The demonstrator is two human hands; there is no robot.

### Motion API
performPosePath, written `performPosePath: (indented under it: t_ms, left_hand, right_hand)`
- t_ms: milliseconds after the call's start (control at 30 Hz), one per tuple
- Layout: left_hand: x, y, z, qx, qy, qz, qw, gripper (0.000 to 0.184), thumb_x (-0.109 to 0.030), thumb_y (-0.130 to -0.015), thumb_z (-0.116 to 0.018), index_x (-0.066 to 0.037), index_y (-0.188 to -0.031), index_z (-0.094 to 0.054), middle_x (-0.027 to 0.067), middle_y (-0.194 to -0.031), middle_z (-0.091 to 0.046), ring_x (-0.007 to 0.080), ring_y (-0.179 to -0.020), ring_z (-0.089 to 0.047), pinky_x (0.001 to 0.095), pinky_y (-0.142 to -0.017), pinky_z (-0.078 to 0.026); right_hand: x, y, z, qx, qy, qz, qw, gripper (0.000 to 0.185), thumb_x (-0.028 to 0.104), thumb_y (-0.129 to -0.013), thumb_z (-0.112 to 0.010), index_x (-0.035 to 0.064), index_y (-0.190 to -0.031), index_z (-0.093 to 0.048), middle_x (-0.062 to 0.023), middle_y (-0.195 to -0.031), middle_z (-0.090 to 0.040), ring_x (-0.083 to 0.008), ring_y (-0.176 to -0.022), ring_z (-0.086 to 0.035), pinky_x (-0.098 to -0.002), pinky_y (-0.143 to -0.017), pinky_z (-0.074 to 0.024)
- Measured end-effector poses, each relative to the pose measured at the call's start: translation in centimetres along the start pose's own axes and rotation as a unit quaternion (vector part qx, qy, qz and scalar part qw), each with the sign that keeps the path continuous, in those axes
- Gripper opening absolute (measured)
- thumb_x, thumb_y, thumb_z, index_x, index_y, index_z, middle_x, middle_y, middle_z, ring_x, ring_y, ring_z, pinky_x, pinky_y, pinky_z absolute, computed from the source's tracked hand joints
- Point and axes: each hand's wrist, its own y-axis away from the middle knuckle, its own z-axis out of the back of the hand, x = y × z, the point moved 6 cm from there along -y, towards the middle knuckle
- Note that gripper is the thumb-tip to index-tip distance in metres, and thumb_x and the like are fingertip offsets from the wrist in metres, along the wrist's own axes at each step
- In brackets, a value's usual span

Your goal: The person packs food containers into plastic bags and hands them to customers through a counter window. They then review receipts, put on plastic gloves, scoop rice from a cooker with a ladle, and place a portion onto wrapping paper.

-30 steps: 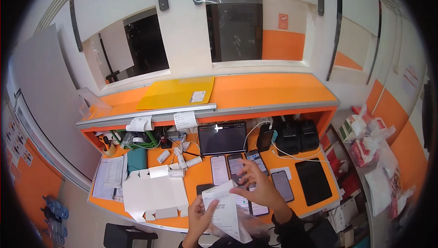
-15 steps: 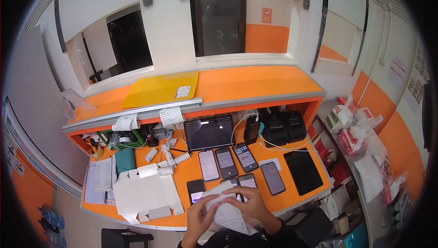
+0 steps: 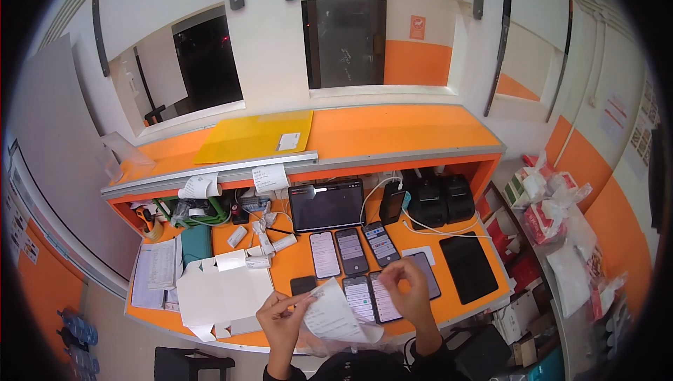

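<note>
Pinching side: L hand (image 3: 282,316) closed on the paper (image 3: 338,318), thumb & fingertips at its left edge.
R hand (image 3: 412,288): raised just right of the paper, seemingly apart from it, fingers curled; blurry, so can't tell if anything's btwn the tips.
Paper spot: held up close to the torso, by the front edge of the bench (image 3: 293,263), tilted, w/ faint print facing up; too small to read.
Paper feel: looks v. light, thin & floppy; prob. sags away from the pinch & would crease or tear if yanked. Smooth face, so maybe a bit slippery.
Paper hold: edges or corners are best, approx. where L hand has it; light squeeze should do. A 2nd pinch on the opp. edge would likely keep it flat.
Phones (image 3: 324,255): several, lying face up on the bench beyond the paper, in 2 rough rows.
Tablet (image 3: 468,267): dark, flat, right of the phones.
Carton (image 3: 224,290): white, opened out, left of L hand.
Screen (image 3: 327,207): upright, behind the phones.
</note>
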Motion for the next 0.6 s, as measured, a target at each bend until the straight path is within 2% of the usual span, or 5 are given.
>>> performPosePath:
  t_ms: [100, 233, 400, 500, 600]
  left_hand:
    - [-1.9, 0.6, -0.3, 0.036, -0.031, -0.036, 0.998, 0.019, -0.002, -0.063, -0.078, -0.006, -0.08, -0.072, 0.0019, -0.06, -0.056, 0.0057, -0.051, -0.046, 0.0174, -0.042, -0.032]
    - [-1.9, 1.4, -0.9, 0.131, -0.041, -0.062, 0.989, 0.02, -0.01, -0.058, -0.083, -0.005, -0.072, -0.071, 0.0009, -0.06, -0.056, 0.0059, -0.054, -0.049, 0.0178, -0.044, -0.033]
    - [-1.7, 0.0, -0.2, 0.178, 0.178, -0.073, 0.965, 0.025, -0.012, -0.078, -0.065, -0.004, -0.102, -0.064, 0.0067, -0.088, -0.063, 0.006, -0.058, -0.048, 0.0181, -0.046, -0.036]
    - [-1.5, 0.8, -1.0, 0.353, 0.07, 0.048, 0.932, 0.029, -0.012, -0.078, -0.066, -0.005, -0.106, -0.063, 0.0068, -0.097, -0.063, 0.0063, -0.067, -0.053, 0.0185, -0.05, -0.041]
    - [-2.7, 0.7, -1.4, 0.415, -0.026, -0.018, 0.909, 0.038, -0.015, -0.075, -0.07, -0.008, -0.112, -0.061, 0.0089, -0.104, -0.062, 0.0144, -0.075, -0.059, 0.0244, -0.056, -0.046]
  right_hand:
    - [1.0, 1.4, -3.7, 0.19, -0.013, -0.045, 0.981, 0.019, 0.017, -0.078, -0.069, 0.0022, -0.087, -0.061, -0.0033, -0.075, -0.059, -0.0108, -0.067, -0.054, -0.0239, -0.058, -0.0384]
    - [1.1, 1.2, -5.4, 0.209, -0.03, -0.051, 0.976, 0.019, 0.02, -0.081, -0.067, 0.0021, -0.085, -0.062, -0.0045, -0.077, -0.06, -0.0103, -0.064, -0.052, -0.0238, -0.058, -0.0387]
    - [1.9, 1.7, -6.6, 0.401, -0.11, -0.011, 0.909, 0.019, 0.019, -0.082, -0.066, 0.0003, -0.082, -0.061, -0.0025, -0.068, -0.054, -0.0082, -0.057, -0.043, -0.0224, -0.051, -0.0343]
    - [3.2, 1.6, -7.0, 0.513, -0.084, -0.012, 0.854, 0.022, 0.02, -0.083, -0.065, -0.0011, -0.086, -0.062, -0.0041, -0.069, -0.054, -0.0095, -0.057, -0.045, -0.0247, -0.052, -0.0364]
    - [2.9, 0.8, -7.0, 0.565, -0.045, 0.005, 0.824, 0.025, 0.023, -0.085, -0.062, -0.0016, -0.092, -0.062, -0.0068, -0.073, -0.058, -0.0128, -0.061, -0.051, -0.0267, -0.056, -0.0405]
